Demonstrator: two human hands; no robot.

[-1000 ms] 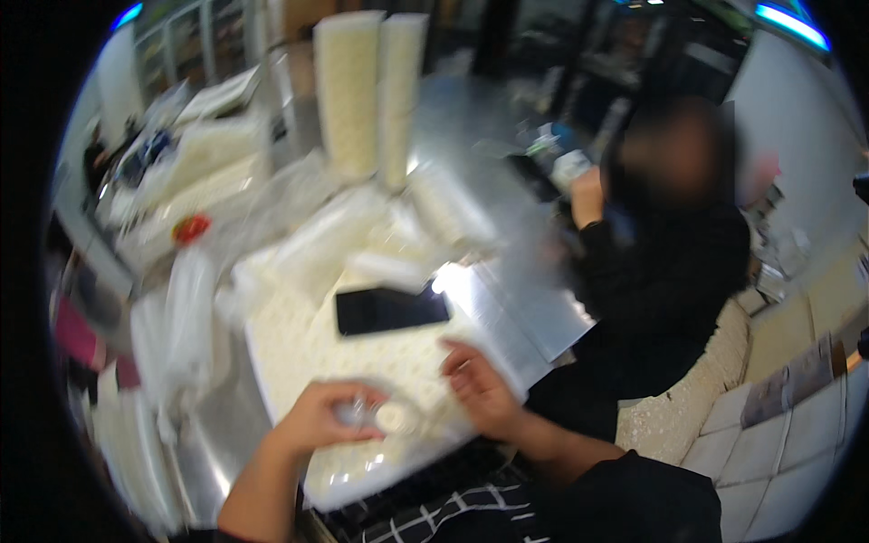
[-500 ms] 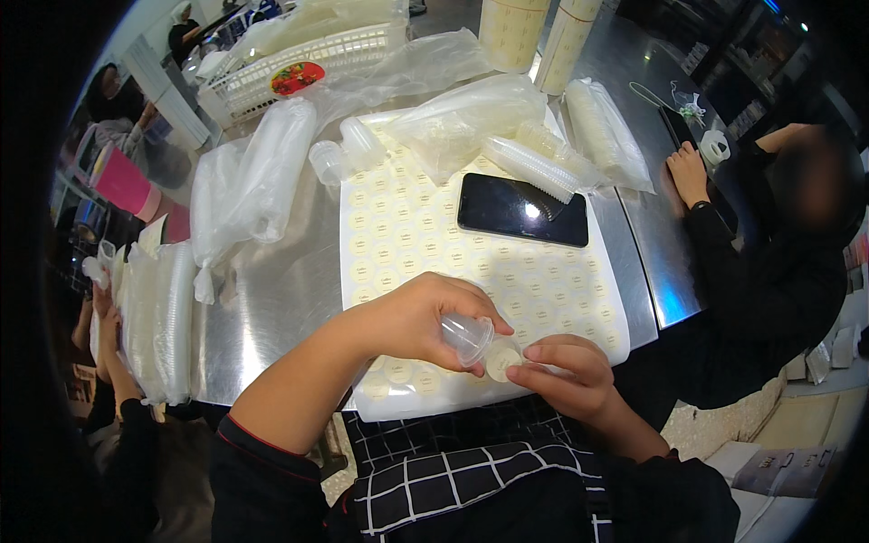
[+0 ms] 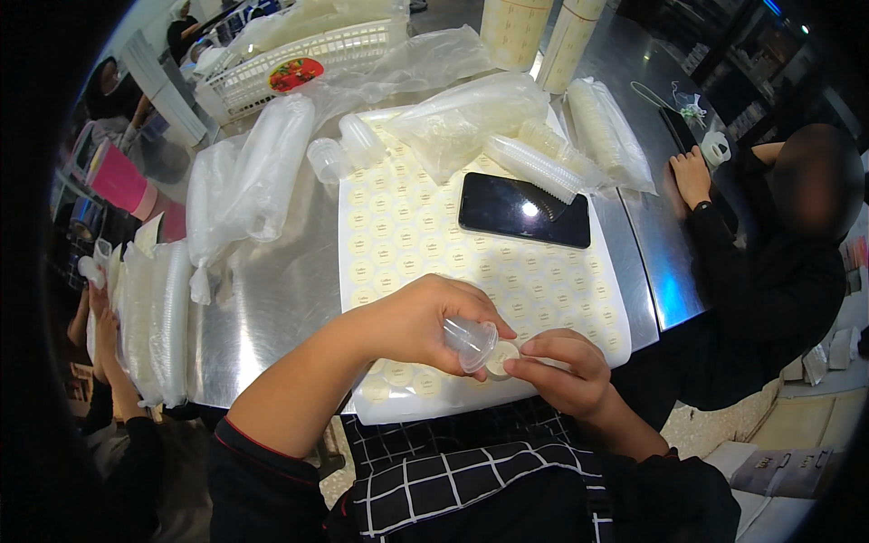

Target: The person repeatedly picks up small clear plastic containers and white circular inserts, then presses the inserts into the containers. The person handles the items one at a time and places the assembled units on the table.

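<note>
My left hand (image 3: 415, 317) is wrapped round a small clear plastic cup (image 3: 468, 342), which lies tilted with its open rim toward the right. Close beside that rim, my right hand (image 3: 572, 369) pinches a small round cream sticker (image 3: 500, 361) between thumb and fingertips. The sticker seems to lie against a clear round lid, though fingers and glare partly hide this. Both hands are above the near edge of a large sheet of round cream stickers (image 3: 398, 235) on the steel table.
On the sheet lie a black phone (image 3: 523, 210) and a stack of clear lids (image 3: 534, 168). Bagged cups (image 3: 272, 172) are at the left, a white basket (image 3: 308, 68) and sticker rolls (image 3: 513, 34) behind. A co-worker's hand (image 3: 692, 177) rests at the right.
The sticker has tilted slightly and shifted a little up beside the cup's rim. The cup has turned a little; both hands are almost where they were.
</note>
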